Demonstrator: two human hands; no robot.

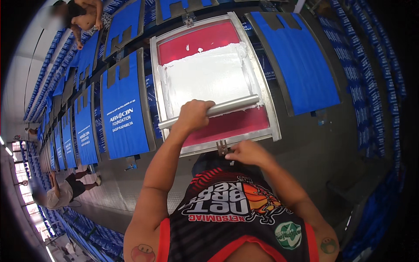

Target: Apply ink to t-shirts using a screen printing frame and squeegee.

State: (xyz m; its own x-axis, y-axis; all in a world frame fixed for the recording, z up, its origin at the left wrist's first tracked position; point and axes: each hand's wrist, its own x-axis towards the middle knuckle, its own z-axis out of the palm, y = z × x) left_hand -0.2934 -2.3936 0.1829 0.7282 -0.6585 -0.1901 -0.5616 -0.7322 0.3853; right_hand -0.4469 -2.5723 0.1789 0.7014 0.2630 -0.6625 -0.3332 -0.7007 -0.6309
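Note:
A screen printing frame (269, 102) with a metal rim lies in front of me, its mesh (233, 124) pink-red. White ink (200, 81) covers much of the mesh, with a ragged edge and small blobs toward the far end. Across the near part rests a long silvery squeegee (235, 104), slightly slanted. My left hand (195, 115) is closed around its bar, left of the middle. At the frame's near edge sits a slotted metal bracket (222, 148). My right hand (249, 153) is curled there, its thumb side against the bracket; the fingers are partly hidden.
Blue cloth pieces lie on boards to the left (122, 109) and to the right (301, 65) of the frame. Rows of blue cloth (366, 74) line the far right. One person (87, 17) is at the upper left, another (65, 192) at the lower left.

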